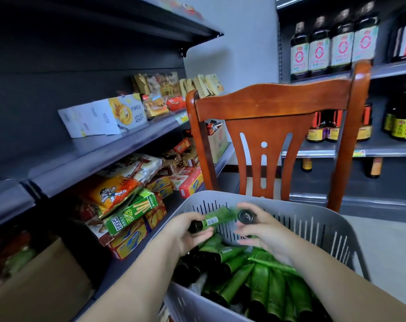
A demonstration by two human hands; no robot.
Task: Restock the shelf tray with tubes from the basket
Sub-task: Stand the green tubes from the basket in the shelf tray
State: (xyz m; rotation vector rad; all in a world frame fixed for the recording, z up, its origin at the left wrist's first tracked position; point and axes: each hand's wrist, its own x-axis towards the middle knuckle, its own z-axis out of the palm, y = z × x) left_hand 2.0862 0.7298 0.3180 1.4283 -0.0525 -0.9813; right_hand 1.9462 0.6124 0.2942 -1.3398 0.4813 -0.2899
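A grey slotted basket [313, 219] sits low in the middle, holding several green tubes with black caps [260, 282]. My left hand [188, 231] grips one green tube [216, 219] near its black cap, above the basket's left rim. My right hand [260, 226] holds a second tube, its round black cap [246, 216] facing me; that tube's body is mostly hidden by the fingers. Both hands are over the basket's far half. At the lower left, a cardboard box [41, 284] on the bottom shelf shows blurred green items inside.
Dark shelves [118, 145] on the left carry snack boxes and packets. A brown wooden chair [276, 126] stands just behind the basket. Shelves of dark sauce bottles [332, 45] fill the back right. Pale floor shows at the right.
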